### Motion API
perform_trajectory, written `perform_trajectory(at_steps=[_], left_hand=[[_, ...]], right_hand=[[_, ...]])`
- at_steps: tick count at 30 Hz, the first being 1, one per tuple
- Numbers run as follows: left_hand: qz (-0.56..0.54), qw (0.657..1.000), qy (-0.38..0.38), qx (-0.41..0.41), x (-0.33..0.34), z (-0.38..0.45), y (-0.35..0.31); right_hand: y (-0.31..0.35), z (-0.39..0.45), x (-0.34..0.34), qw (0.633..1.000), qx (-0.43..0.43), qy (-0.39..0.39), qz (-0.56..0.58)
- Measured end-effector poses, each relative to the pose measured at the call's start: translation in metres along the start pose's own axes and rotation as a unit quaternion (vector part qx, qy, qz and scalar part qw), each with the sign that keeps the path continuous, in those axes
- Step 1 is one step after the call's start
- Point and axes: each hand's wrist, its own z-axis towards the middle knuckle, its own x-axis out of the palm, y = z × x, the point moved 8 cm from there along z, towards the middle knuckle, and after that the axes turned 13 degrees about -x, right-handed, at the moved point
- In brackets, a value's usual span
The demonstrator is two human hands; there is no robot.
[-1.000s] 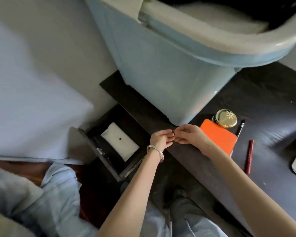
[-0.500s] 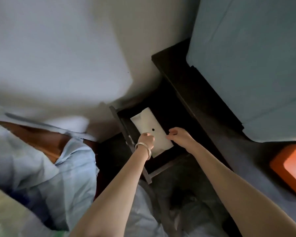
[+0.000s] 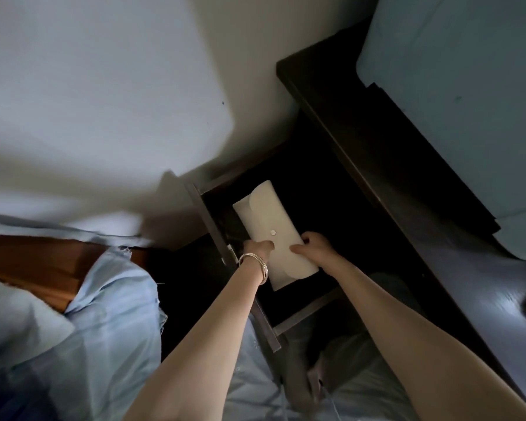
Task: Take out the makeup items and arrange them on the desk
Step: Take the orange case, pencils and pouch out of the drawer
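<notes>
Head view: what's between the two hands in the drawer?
In the head view, the cream pouch lies between them: left hand grips its left edge, right hand its right, inside the open drawer.

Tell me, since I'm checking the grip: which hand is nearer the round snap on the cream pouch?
Left. The left hand grips the cream pouch just below-left of the snap; the right hand holds its other edge, farther off.

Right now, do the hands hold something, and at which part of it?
Both hold the cream pouch in the open drawer: left hand and right hand grip its long edges.
</notes>
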Motion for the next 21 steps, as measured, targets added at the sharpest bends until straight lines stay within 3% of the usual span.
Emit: perform_trajectory(at_steps=[6, 9, 14, 21], left_hand=[[0.038, 0.999, 0.012, 0.003, -0.004, -0.037, -0.008], [0.008, 1.000, 0.022, 0.012, -0.017, -0.064, -0.014], [-0.056, 0.990, 0.126, 0.005, -0.026, -0.110, -0.020], [-0.023, 0.977, 0.207, 0.033, -0.020, -0.178, -0.020]], right_hand=[[0.058, -0.037, -0.012, 0.995, -0.082, 0.021, -0.055], [0.078, -0.065, -0.029, 0.996, -0.083, 0.001, -0.020], [0.108, -0.114, -0.056, 0.995, -0.092, -0.012, 0.048], [0.117, -0.180, -0.087, 0.989, -0.081, -0.077, 0.092]])
